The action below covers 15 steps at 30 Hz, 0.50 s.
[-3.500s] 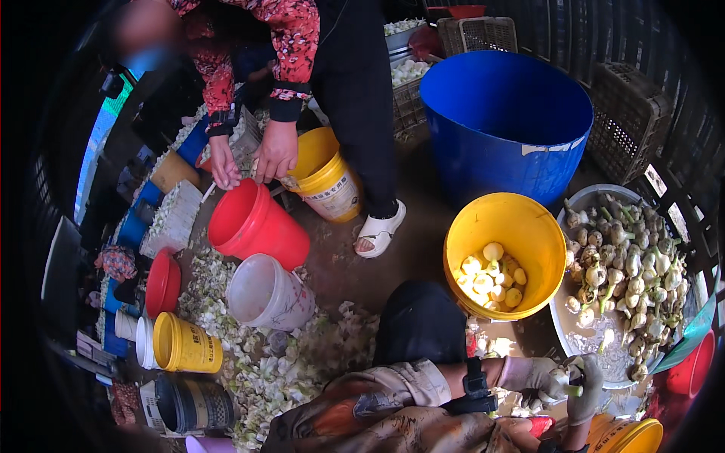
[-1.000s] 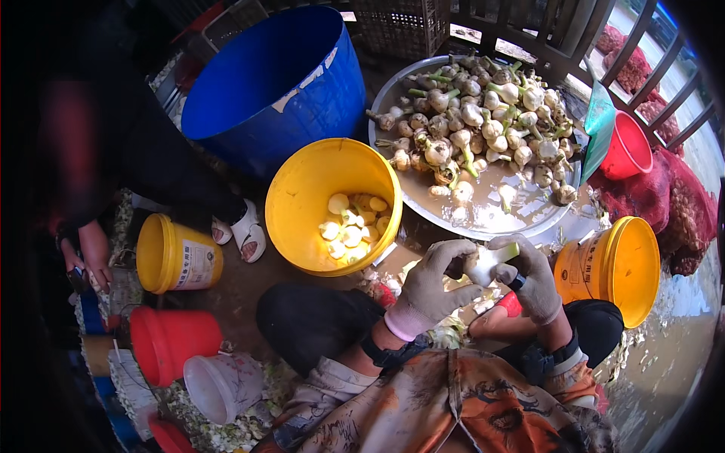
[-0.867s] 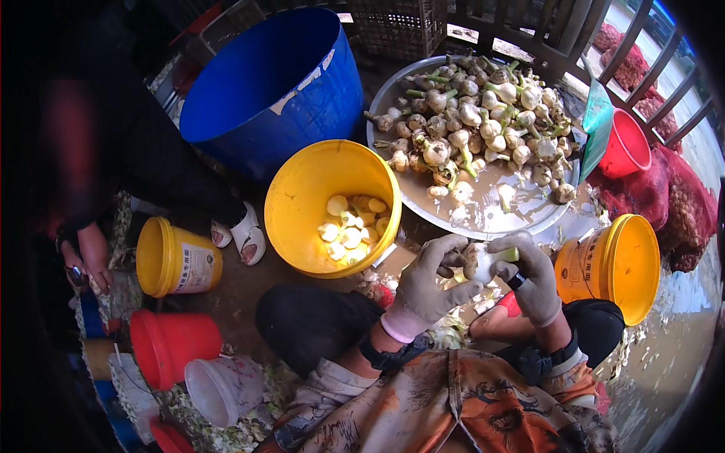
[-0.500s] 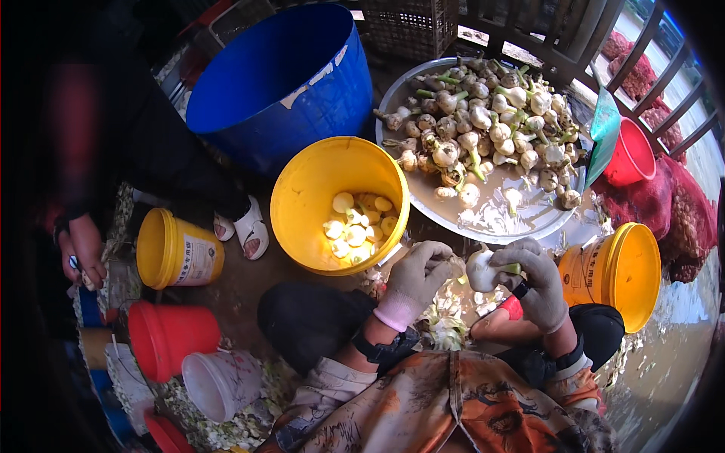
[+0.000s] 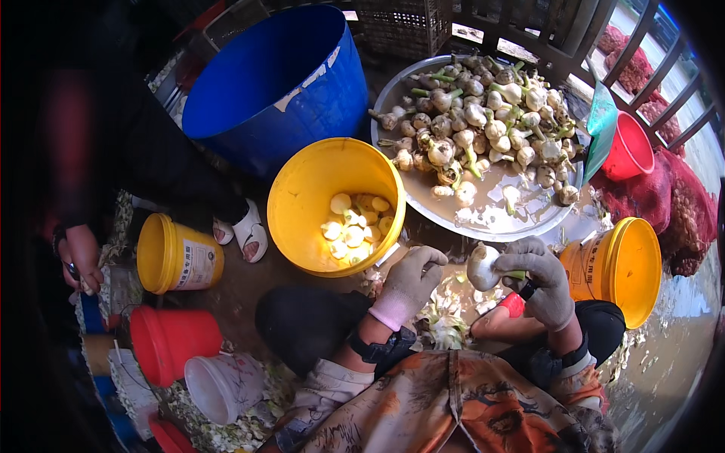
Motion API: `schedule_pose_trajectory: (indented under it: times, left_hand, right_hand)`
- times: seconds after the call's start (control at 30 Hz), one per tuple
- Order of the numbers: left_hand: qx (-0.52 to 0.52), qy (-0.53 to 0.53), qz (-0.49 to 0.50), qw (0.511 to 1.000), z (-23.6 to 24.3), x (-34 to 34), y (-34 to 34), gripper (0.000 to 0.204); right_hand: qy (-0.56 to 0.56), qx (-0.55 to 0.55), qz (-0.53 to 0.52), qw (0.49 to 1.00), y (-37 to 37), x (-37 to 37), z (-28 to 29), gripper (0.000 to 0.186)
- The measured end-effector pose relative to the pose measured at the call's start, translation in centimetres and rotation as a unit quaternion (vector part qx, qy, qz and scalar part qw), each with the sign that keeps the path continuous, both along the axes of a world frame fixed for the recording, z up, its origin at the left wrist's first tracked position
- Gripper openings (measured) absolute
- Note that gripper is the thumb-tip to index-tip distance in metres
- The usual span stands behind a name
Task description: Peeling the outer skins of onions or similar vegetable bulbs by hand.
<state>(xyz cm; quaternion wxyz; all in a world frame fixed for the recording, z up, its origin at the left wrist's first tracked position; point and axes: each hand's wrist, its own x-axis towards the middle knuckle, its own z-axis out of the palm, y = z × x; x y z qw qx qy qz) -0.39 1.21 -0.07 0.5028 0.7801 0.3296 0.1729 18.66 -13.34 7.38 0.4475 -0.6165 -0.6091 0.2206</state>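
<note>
My right hand, in a greyish work glove, grips a garlic bulb by its green stem, the white round head pointing left. A small black piece sits at its fingers; I cannot make out what it is. My left hand, also gloved with a pink cuff, is half curled just left of the bulb, fingers loosely apart and nothing visible in them. Beyond it stands a yellow bucket with several trimmed garlic heads inside. A wide metal basin at the far right bears a heap of untrimmed garlic.
Garlic peelings lie between my legs. A big blue tub stands behind the yellow bucket. Other buckets stand left, and a yellow bucket leans at right. Red mesh sacks lie farther right. A person's hand is at far left.
My left hand has drawn back left, away from the bulb, its fingers loosening. The garlic bulb in my right hand has tilted, its stem now lower.
</note>
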Motion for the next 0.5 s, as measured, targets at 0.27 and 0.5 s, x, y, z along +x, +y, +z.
schedule_pose_trajectory:
  times: [0.27, 0.5]
  left_hand:
    - [0.039, -0.077, -0.031, 0.996, 5.9, 1.2, -0.9, 0.03]
    - [0.036, 0.135, -0.083, 0.987, -1.3, -0.4, -0.7, 0.011]
  right_hand:
    - [-0.113, -0.018, 0.015, 0.993, 0.3, -1.6, 0.7, 0.044]
    - [-0.081, -0.024, -0.032, 0.996, -0.3, -1.7, 2.1, 0.039]
